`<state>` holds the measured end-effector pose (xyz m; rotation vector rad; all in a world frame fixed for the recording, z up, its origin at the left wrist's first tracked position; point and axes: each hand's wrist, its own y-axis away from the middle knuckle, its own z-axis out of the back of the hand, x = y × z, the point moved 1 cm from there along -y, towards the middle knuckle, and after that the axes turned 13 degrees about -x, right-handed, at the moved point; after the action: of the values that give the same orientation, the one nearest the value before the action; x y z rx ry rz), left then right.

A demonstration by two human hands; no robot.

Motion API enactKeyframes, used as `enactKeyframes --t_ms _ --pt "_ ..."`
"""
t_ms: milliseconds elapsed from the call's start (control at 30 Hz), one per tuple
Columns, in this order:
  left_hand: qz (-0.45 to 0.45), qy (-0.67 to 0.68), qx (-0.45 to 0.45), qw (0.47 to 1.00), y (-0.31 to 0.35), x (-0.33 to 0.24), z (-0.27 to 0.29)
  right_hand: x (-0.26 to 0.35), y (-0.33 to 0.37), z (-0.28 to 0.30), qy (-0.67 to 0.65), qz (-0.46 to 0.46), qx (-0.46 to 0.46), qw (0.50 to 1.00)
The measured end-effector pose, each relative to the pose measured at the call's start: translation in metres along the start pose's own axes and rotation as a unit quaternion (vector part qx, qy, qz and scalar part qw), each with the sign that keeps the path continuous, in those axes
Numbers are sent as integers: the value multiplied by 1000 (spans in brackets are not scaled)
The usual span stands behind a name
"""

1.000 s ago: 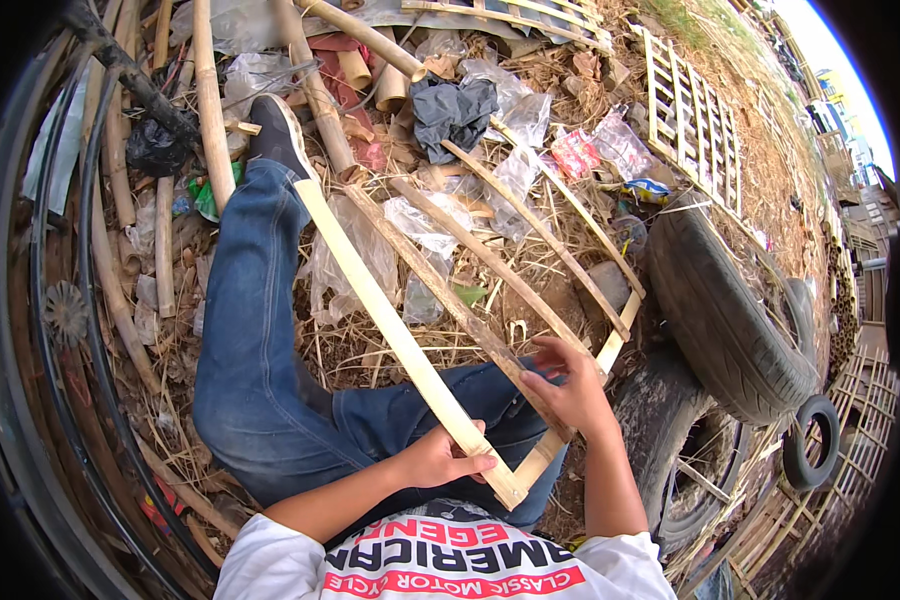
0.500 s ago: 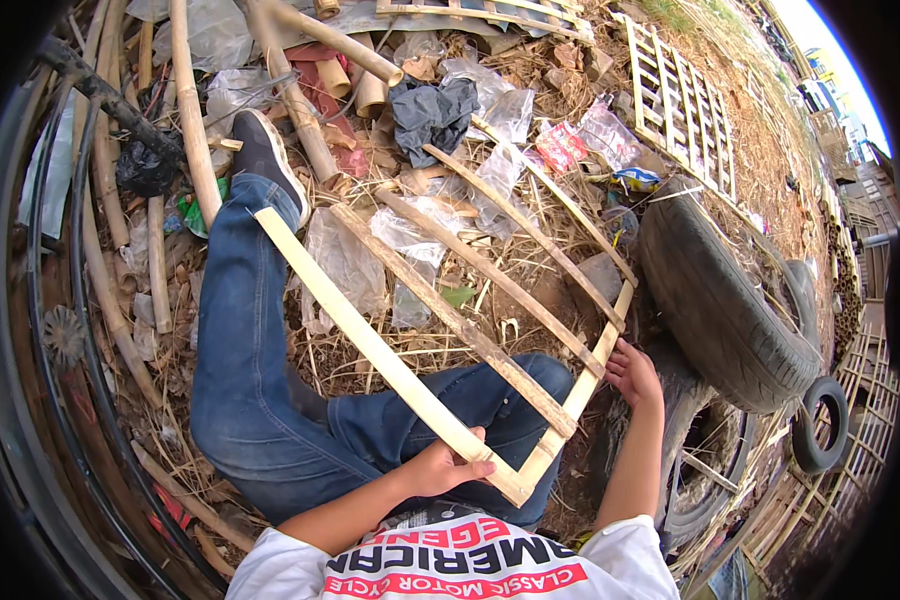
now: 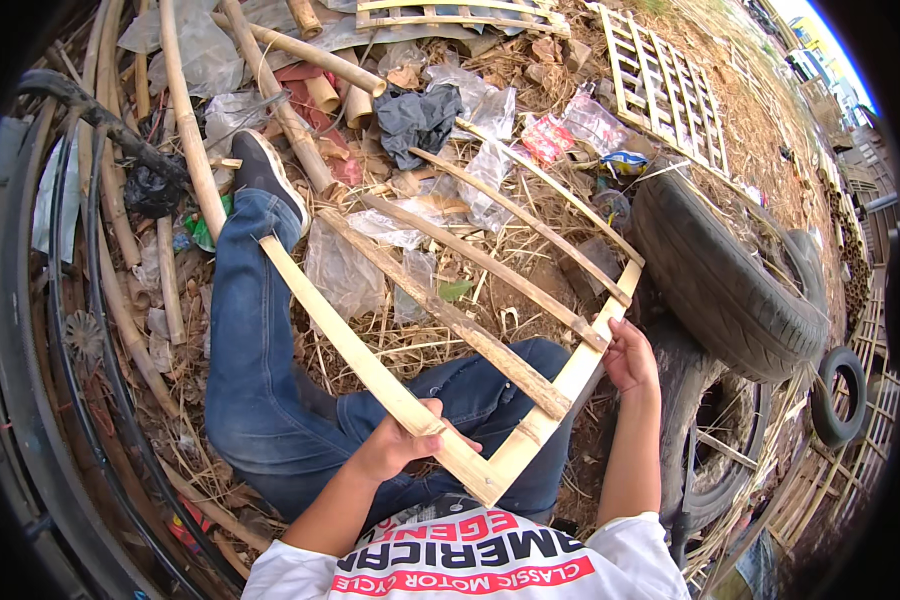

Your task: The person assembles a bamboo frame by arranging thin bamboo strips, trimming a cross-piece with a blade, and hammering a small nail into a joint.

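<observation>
Over my bent knee lies a partly built frame of split bamboo slats [image 3: 467,333], several long strips joined to one crosspiece [image 3: 555,400]. My left hand [image 3: 407,441] is closed round the nearest long strip [image 3: 345,345], close to the corner where it meets the crosspiece. Along the crosspiece's right part, my right hand [image 3: 630,357] grips its outer edge with thumb and fingers. The far ends of the strips point away to the upper left, with no crosspiece joining them. The nearest strip's end rests by my shin.
A worn tyre [image 3: 727,275] stands right of the frame, with a smaller tyre [image 3: 838,396] beyond. Bamboo poles [image 3: 182,120] and black metal bars [image 3: 100,300] line the left. Plastic scraps [image 3: 342,265] litter the ground; a finished lattice panel [image 3: 665,85] lies farther off.
The frame's near corner has shifted left, and the crosspiece has turned slightly, its far end rising. My left hand has moved left and up with it; my right hand now wraps the crosspiece more plainly.
</observation>
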<state>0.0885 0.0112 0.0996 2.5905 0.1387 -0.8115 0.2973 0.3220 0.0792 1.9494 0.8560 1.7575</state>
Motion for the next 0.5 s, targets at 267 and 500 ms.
enactKeyframes --t_ms 267,500 --pt "-106 1 55 993 48 -68 -20 60 86 -45 -77 159 71 982" --pt "-143 86 136 977 66 -71 -47 174 156 -121 15 310 137 941"
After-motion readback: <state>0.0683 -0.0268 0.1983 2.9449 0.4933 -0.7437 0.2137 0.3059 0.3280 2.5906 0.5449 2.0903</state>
